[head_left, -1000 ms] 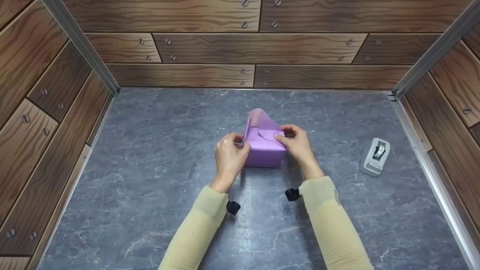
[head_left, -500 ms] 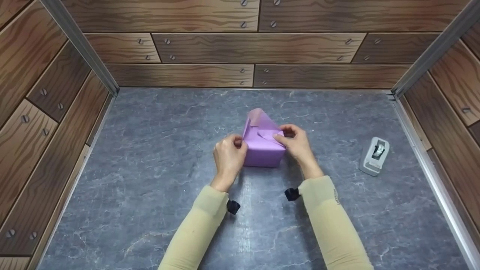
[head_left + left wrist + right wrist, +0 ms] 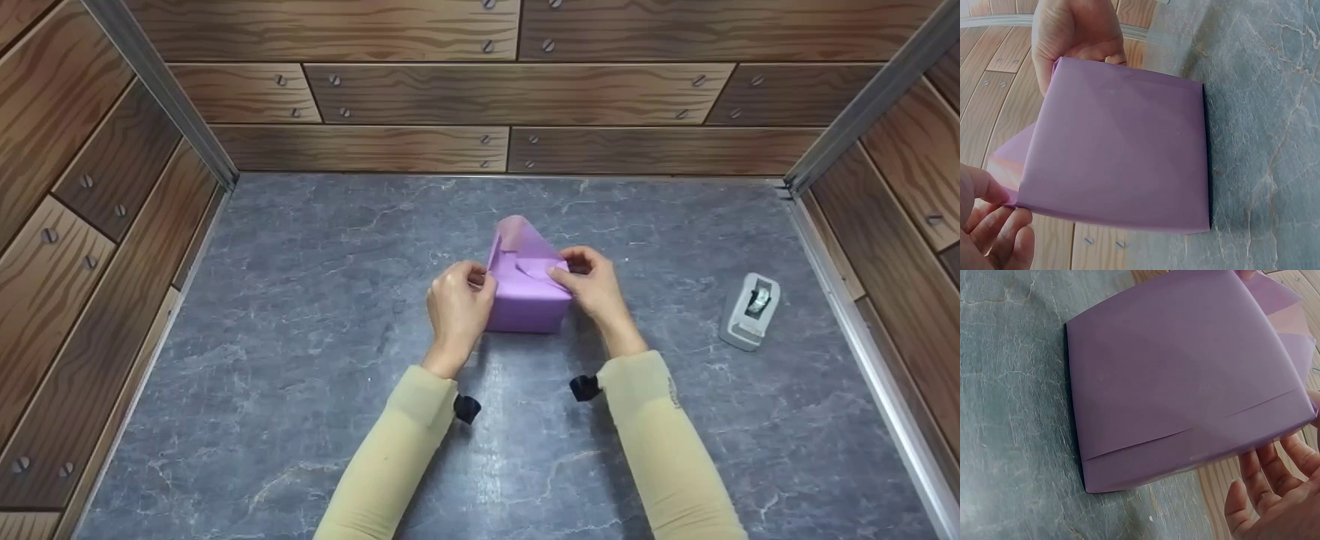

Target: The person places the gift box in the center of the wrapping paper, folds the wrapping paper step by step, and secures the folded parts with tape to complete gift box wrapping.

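Observation:
A box wrapped in purple wrapping paper (image 3: pixel 529 313) stands on the tabletop, its top end facing up. The paper's right side is folded over the top, while a pointed flap (image 3: pixel 513 232) with a paler inside stands up at the back. At the left top edge my left hand (image 3: pixel 459 306) pinches the paper between thumb and fingers, as the left wrist view also shows at the corner. My right hand (image 3: pixel 598 286) grips the opposite top corner, thumb on the folded paper and fingers behind it. In the right wrist view, a long paper seam (image 3: pixel 1140 444) runs along one side.
A light grey tape dispenser (image 3: pixel 751 311) with a roll of clear tape sits to the right on the grey marbled tabletop (image 3: pixel 300 337). Wood-patterned panels (image 3: pixel 517 94) wall in the back and both sides, with metal rails (image 3: pixel 874 360) at the edges.
My left fingers have shifted slightly at the paper's left edge. The right hand keeps its grip, and the box and flap stay almost in place.

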Motion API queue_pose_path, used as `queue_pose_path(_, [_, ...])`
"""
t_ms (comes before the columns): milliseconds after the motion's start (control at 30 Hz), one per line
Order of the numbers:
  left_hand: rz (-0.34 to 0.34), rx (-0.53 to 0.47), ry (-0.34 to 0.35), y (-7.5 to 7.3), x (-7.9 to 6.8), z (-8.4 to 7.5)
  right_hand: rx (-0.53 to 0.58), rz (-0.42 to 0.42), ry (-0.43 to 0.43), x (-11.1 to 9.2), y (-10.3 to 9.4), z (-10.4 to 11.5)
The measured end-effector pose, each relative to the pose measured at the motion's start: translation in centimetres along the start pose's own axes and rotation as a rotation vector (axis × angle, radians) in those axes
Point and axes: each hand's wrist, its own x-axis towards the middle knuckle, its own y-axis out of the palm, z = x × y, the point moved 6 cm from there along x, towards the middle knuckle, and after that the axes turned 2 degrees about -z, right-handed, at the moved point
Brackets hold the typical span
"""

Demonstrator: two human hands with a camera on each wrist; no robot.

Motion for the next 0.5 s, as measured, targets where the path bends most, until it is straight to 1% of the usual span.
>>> queue_pose_path(133, [-0.017,0.003,0.009,-0.1,0.1,-0.2,0.018,0.008,0.021,0.1,0.0,-0.1])
queue_pose_path(333, [-0.032,0.01,0.015,-0.3,0.3,-0.5,-0.015,-0.003,-0.014,-0.1,0.0,0.2])
queue_pose_path(500, [-0.039,0.015,0.039,-0.3,0.7,-0.8,-0.026,0.005,-0.001,-1.0,0.1,2.1])
